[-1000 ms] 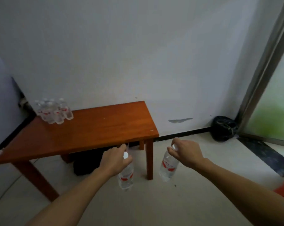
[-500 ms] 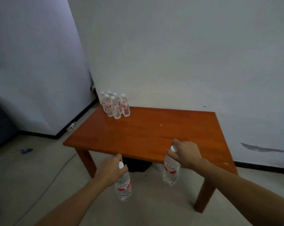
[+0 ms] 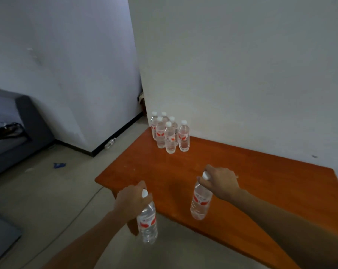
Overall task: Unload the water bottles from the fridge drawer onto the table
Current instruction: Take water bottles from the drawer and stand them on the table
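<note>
Water bottles: you've got one in each hand, both hanging by the neck. Left hand (image 3: 132,199) has its fingers wrapped around the cap end of the left bottle (image 3: 147,223); that one hangs off the near edge of the table (image 3: 261,181), over the floor, beside the table leg. Right hand (image 3: 221,181) is clenched around the cap of the right bottle (image 3: 200,202), which hangs at the table's near edge, its base apparently not yet set down.

Six bottles (image 3: 169,133) already stand upright, tightly clustered at the table's far left corner against the wall. Fridge drawer isn't in view.

Step in hand, I'd say: carry-and-place, mid-task. Next move calls for bringing both bottles over the tabletop, the left one needs the most travel, then lowering them upright next to the cluster. Set bases flat before letting go; a neck grip lets them swing, so a tilted landing could tip one into the group.
</note>
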A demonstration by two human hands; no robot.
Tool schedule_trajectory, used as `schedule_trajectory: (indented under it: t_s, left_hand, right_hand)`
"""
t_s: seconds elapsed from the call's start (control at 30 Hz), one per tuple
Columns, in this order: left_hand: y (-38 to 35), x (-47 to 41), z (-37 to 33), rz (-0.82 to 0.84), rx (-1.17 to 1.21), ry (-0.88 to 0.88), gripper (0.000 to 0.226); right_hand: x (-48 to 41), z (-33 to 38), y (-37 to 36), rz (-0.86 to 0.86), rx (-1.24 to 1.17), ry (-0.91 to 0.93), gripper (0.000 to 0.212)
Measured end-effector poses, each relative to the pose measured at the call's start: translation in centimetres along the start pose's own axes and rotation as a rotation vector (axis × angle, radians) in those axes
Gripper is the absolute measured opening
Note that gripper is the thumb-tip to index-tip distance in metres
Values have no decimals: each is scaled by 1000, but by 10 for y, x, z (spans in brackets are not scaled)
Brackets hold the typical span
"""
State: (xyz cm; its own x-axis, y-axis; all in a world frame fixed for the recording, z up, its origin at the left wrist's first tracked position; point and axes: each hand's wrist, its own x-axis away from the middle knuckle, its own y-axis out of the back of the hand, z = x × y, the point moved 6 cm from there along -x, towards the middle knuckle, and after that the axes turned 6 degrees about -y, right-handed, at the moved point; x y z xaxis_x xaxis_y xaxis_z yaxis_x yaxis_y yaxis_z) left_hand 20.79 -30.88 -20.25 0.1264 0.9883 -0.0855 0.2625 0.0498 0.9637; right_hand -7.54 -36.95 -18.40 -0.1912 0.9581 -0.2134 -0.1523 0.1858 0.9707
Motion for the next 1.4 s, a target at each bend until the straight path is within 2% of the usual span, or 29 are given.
schedule_trajectory:
  t_s: [0.2,0.43,0.6,0.77,0.97,1.3,1.4]
  left_hand:
    - [3,-111,65,36,26,-81,21]
    - [14,-241,112,18,51,-183,18]
    - [3,-330,135,-18,47,-200,17]
    - [-14,-396,146,12,31,-256,17]
    - [-31,-456,158,70,35,-320,23]
    - [-44,-523,170,183,183,-553,43]
    - [-42,-531,175,234,248,-614,40]
  right_hand:
    - [-100,24,-41,12,8,-72,43]
    - [-192,51,-58,-72,-148,-115,32]
    - [-262,55,-82,8,-226,-101,44]
    - [-317,64,-120,77,-286,-75,32]
    - [-361,82,-147,117,-319,-81,32]
    - [-390,110,-178,113,-301,-296,33]
    - [-394,119,-180,108,-311,-363,42]
